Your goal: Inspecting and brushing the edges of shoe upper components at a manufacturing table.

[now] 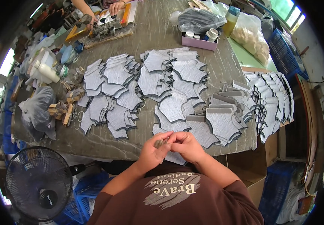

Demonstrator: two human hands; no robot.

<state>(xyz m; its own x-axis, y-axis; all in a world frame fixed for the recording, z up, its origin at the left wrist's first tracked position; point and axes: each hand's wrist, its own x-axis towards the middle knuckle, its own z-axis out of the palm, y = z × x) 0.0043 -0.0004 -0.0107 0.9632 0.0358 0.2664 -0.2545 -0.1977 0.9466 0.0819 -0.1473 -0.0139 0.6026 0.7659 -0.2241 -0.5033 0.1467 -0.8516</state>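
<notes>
A small grey-brown item, mostly hidden between both hands above the near edge of the grey marbled counter, could be slipping if the pinch is loosening. The bare left hand is angling inward, fingers clamping it; the bare right hand is mirroring, fingers curling beside it, their grip impossible to tell.
</notes>
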